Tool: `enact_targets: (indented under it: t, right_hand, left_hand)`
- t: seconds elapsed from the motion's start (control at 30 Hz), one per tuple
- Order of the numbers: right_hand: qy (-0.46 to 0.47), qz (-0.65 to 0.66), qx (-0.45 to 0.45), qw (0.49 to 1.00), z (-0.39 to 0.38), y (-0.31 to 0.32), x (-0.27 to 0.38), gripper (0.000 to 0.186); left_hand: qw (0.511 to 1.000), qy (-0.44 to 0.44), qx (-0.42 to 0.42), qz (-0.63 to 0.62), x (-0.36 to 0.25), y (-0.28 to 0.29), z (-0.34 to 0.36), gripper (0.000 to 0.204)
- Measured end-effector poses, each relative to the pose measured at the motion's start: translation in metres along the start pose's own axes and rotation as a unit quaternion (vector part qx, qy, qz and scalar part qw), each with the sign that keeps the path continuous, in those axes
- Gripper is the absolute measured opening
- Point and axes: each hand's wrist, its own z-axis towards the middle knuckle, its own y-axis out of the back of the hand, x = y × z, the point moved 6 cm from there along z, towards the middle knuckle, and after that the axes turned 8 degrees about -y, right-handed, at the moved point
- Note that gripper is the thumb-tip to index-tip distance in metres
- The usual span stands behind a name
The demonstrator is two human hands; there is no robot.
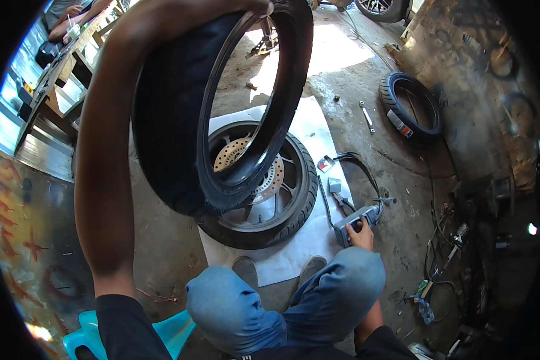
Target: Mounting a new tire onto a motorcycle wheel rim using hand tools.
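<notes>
My left hand (pixel 259 7) is raised far ahead, its fingers wrapped over the top of a loose black tyre (pixel 171 132). That tyre stands tilted on edge above a spoked motorcycle wheel (pixel 309 204) and hides part of it. The wheel, fitted with its own tyre, lies flat and shows a drilled brake disc (pixel 275 183) in its middle. Under it is a white sheet (pixel 312 120). By my right knee, my right hand (pixel 361 235) is closed over a grey box-shaped device (pixel 343 231) with black hoses or cables (pixel 366 165) running from it.
A smaller tyre (pixel 390 99) leans near the right wall, with a spanner (pixel 367 117) on the floor beside it. Cables and a plastic bottle (pixel 426 313) clutter the lower right. A turquoise plastic chair (pixel 87 336) is below me. Another person (pixel 72 15) is beside a wooden bench (pixel 57 75).
</notes>
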Motion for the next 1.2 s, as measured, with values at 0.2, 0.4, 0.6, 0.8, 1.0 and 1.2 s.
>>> enact_targets:
  t: [0.2,0.4,0.6,0.8,1.0,1.2]
  right_hand:
    - [0.306,0.164,0.122,0.93,-0.062,0.002,0.222,0.055]
    - [0.493,0.098,0.1,0.859,-0.077,-0.064,0.308,0.07]
    - [0.557,-0.126,-0.036,0.82,-0.035,-0.102,0.324,0.09]
    - [0.553,-0.219,-0.196,0.779,0.042,-0.045,0.37,0.094]
    - [0.501,-0.182,0.097,0.841,-0.01,-0.087,0.336,0.097]
    - [0.548,-0.069,0.236,0.8,-0.095,-0.079,0.312,0.101]
  left_hand:
    - [0.994,-0.01,0.109,0.014,0.021,-0.016,0.054,0.079]
    - [0.995,0.022,0.094,-0.006,0.016,-0.028,0.065,0.075]
    - [0.998,0.001,0.065,-0.011,-0.003,-0.017,0.047,0.074]
    - [0.997,-0.02,0.072,-0.032,-0.025,-0.017,0.042,0.074]
    - [0.993,-0.069,0.09,0.028,-0.015,-0.037,0.068,0.063]
    - [0.993,-0.072,0.057,-0.068,-0.04,-0.021,0.05,0.051]
